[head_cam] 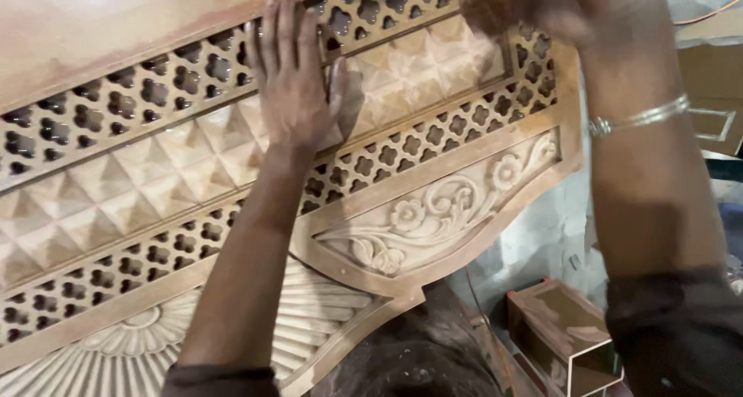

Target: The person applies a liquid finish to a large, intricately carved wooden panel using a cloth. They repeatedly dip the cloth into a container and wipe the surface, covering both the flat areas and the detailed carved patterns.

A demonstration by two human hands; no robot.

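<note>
Wood fills most of what I see: a big carved panel (433, 211) of pale timber, tilted so it runs from near left up to far right. My left hand (298, 87) lies flat on it, palm down and fingers spread, holding nothing, just pressing on the band of raised diamond blocks (178, 172) that runs along the middle. My fingertips (288, 14) reach over the far strip of pierced fretwork (116, 103) with its small clover-shaped holes. A second strip of the same fretwork (433, 138) runs along the near side of the diamonds. Below that sits a curved section carved with flowers and scrolling leaves (441, 211), and nearer left, a fan of fluted ribs (309, 319). My right hand (526, 6) is at the far right top of the panel, blurred and cut by the edge of view, so I cannot tell whether it grips anything or how its fingers stand. A thin metal bangle (638, 118) circles that wrist, and a dark sleeve (673, 327) covers the forearm nearer me. Down to the right, off the panel, a small open wooden box (565, 327) sits low beside a pale wall.
</note>
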